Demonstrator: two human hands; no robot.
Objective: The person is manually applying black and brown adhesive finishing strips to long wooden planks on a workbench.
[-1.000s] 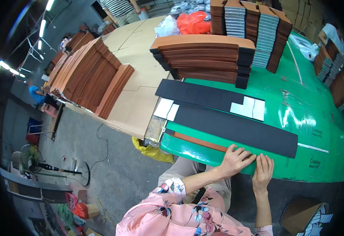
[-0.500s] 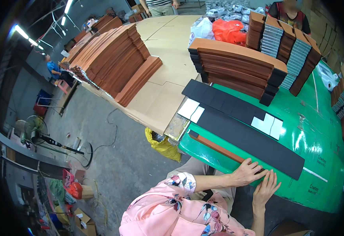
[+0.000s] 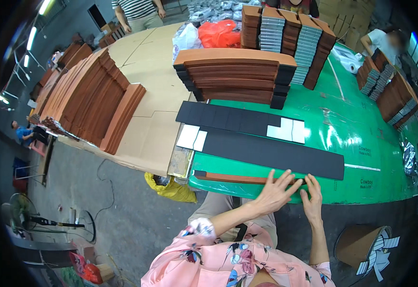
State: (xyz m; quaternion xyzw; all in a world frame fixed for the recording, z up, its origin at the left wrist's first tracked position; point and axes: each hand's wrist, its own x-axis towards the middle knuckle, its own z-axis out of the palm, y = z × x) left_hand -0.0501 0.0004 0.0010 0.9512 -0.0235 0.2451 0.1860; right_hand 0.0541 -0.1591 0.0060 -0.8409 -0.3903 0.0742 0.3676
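A long, narrow brown strip [image 3: 237,178], with a black piece on its left end, lies along the near edge of the green table. Over its right part rests my left hand [image 3: 277,193], fingers spread and fingertips against the strip. My right hand [image 3: 312,198] has its thumb and fingers around the strip's right end, where a bit of black shows between the two hands. Just beyond lies a row of flat black pieces [image 3: 271,150], with a second black row [image 3: 223,117] behind it. White backing sheets [image 3: 192,137] sit at the left end of the nearer row.
Stacked curved brown boards [image 3: 235,71] with black ends stand behind the black rows. More brown boards [image 3: 82,98] are piled on cardboard at left. A yellow bag [image 3: 170,189] is below the table edge; a bin [image 3: 357,244] with white scraps stands at lower right. Other people are around.
The view has swung rightward, so the table appears further left and more level. My left fingers have spread out over the strip; my right hand stays at its right end.
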